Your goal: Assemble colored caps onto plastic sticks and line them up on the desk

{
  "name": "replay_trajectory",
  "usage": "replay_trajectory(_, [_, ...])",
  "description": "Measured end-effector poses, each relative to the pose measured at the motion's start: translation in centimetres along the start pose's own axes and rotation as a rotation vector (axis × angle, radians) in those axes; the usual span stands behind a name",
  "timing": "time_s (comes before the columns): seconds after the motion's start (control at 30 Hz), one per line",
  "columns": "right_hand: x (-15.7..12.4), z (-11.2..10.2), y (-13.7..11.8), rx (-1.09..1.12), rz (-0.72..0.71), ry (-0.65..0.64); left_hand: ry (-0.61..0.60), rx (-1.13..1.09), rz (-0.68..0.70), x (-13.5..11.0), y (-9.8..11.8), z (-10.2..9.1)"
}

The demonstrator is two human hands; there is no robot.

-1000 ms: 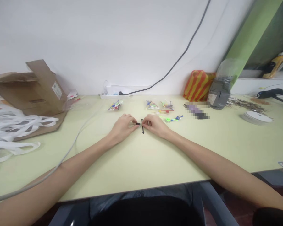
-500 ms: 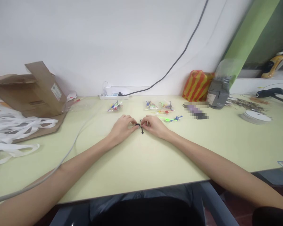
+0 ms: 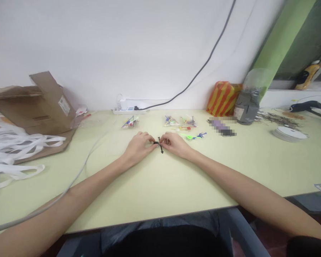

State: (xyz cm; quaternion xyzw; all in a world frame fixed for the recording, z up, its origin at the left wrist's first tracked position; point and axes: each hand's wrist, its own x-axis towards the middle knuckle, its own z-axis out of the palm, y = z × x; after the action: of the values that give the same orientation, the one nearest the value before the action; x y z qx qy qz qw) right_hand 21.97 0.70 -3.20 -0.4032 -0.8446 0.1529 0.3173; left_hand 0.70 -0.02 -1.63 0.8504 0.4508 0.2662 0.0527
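Both hands rest on the pale green table point(image 3: 155, 185), fingertips nearly touching. My left hand point(image 3: 139, 144) pinches a small black piece point(image 3: 155, 143). My right hand point(image 3: 174, 143) pinches a thin black pin with a pointed lower end point(image 3: 161, 147), held upright beside that piece. The two black parts meet between my fingertips; how they join is too small to tell. Behind my hands lie several small coloured plastic sticks in little clear bags point(image 3: 179, 122) and another bundle point(image 3: 130, 121).
An open cardboard box point(image 3: 40, 101) and white straps point(image 3: 13, 146) sit at the left. A grey cable point(image 3: 77, 175) crosses the table. A power strip point(image 3: 128, 109) lies by the wall. An orange striped bag point(image 3: 223, 98), a grey pouch point(image 3: 247, 103) and a tape roll point(image 3: 289, 132) stand right.
The hands have closed slightly together, bringing the black piece against the pin. The view has shifted a little; nothing else moved.
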Motion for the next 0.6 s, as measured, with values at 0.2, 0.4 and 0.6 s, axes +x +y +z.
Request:
replay_trajectory(0.2, [-0.1, -0.1, -0.1, 0.001, 0.003, 0.002, 0.0, 0.014, 0.001, 0.0, 0.0, 0.0])
replay_trajectory(0.4, [-0.2, 0.0, -0.2, -0.013, 0.002, 0.014, 0.009, 0.024, 0.006, 0.0, 0.0, 0.2])
replay_trajectory(0.6, [0.0, -1.5, 0.2, -0.129, 0.029, 0.105, -0.012, 0.027, -0.003, 0.0, 0.2, -0.1])
